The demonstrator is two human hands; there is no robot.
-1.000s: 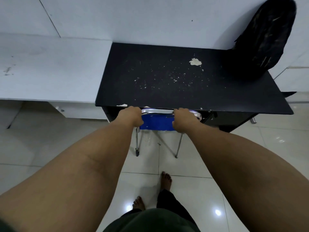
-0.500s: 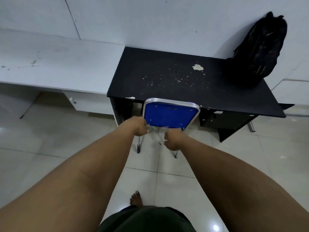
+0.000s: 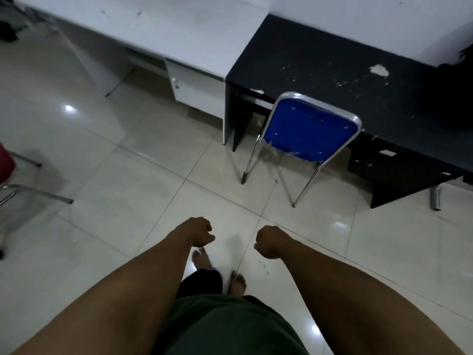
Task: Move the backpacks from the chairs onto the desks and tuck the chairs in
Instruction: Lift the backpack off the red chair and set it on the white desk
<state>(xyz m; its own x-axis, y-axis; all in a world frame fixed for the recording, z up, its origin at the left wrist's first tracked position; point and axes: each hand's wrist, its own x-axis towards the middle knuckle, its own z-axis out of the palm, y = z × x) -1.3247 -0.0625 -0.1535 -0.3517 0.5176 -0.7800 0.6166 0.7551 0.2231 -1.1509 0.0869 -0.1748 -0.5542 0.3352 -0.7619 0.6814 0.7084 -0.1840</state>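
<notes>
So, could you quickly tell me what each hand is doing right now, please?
Left hand: loosely curled, holding nothing.
Right hand: loosely curled, holding nothing.

Both hands, left [image 3: 198,233] and right [image 3: 268,244], have let go of the chair [image 3: 308,130] and pulled back.

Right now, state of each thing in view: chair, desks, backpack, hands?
blue chair: upright, tucked under black desk, nobody holding it
black desk: top scuffed, flecked white
white desk: drawer shut
backpack: only an edge visible
left hand: curled, empty
right hand: curled, empty
</notes>
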